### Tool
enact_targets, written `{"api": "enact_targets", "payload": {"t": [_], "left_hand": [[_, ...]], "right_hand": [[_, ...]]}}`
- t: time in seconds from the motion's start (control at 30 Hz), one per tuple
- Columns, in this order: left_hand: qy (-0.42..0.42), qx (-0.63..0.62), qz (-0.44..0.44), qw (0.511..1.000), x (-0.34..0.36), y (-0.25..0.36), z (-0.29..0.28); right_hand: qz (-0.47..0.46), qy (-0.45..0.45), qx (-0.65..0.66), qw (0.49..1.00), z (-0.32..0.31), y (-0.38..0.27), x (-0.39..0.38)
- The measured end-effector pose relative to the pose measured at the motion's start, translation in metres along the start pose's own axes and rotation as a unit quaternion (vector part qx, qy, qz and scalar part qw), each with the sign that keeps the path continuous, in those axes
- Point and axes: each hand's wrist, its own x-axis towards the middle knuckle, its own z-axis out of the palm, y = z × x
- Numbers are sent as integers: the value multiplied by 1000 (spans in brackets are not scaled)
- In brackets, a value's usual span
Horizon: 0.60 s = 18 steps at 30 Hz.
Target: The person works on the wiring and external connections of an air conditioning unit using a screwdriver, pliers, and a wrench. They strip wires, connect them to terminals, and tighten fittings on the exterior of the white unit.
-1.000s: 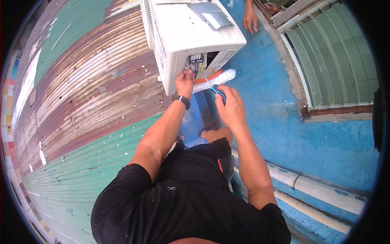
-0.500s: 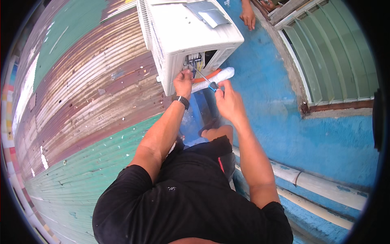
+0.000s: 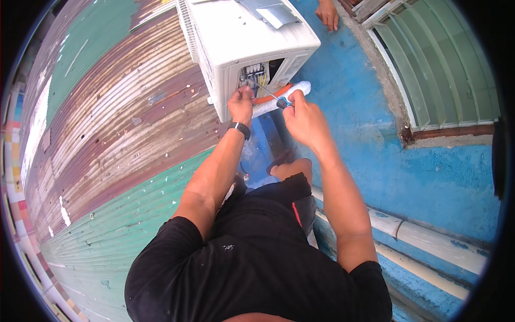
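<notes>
A white outdoor air-conditioner unit (image 3: 236, 37) has an open side compartment with a terminal block and wires (image 3: 255, 70). My left hand (image 3: 241, 102) is at its lower left, fingertips pinched on something small I cannot make out. My right hand (image 3: 304, 121) grips a blue-and-black screwdriver (image 3: 283, 102), its metal shaft angled up into the compartment; the tip is too small to tell. An orange tube (image 3: 271, 96) and a white wrapped line (image 3: 298, 91) run along the bottom of the opening. Loose grey metal plates (image 3: 276, 16) lie on top of the unit.
A corrugated roof (image 3: 107, 129) spreads on the left. On the right are a blue wall (image 3: 365, 102), a louvred window (image 3: 445, 75) and white pipes (image 3: 429, 247). Another person's hand (image 3: 327, 16) hangs at the top beside the unit. Blue metal (image 3: 257, 150) is below the unit.
My right hand and the screwdriver handle have moved slightly up, closer to the compartment. The view has shifted a little, and the unit appears higher and further left.
</notes>
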Motion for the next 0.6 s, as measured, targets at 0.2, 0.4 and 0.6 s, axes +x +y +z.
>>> {"api": "enact_targets", "payload": {"t": [0.2, 0.4, 0.6], "left_hand": [[-1, -13, 6, 1000, -1, 1, 1], [16, -27, 0, 1000, -7, 5, 8], [41, -10, 14, 999, -7, 5, 12]], "right_hand": [[-142, 51, -54, 987, -16, -8, -8], [-122, 54, -59, 989, -16, -14, -10], [-194, 63, -171, 964, -16, -20, -7]]}}
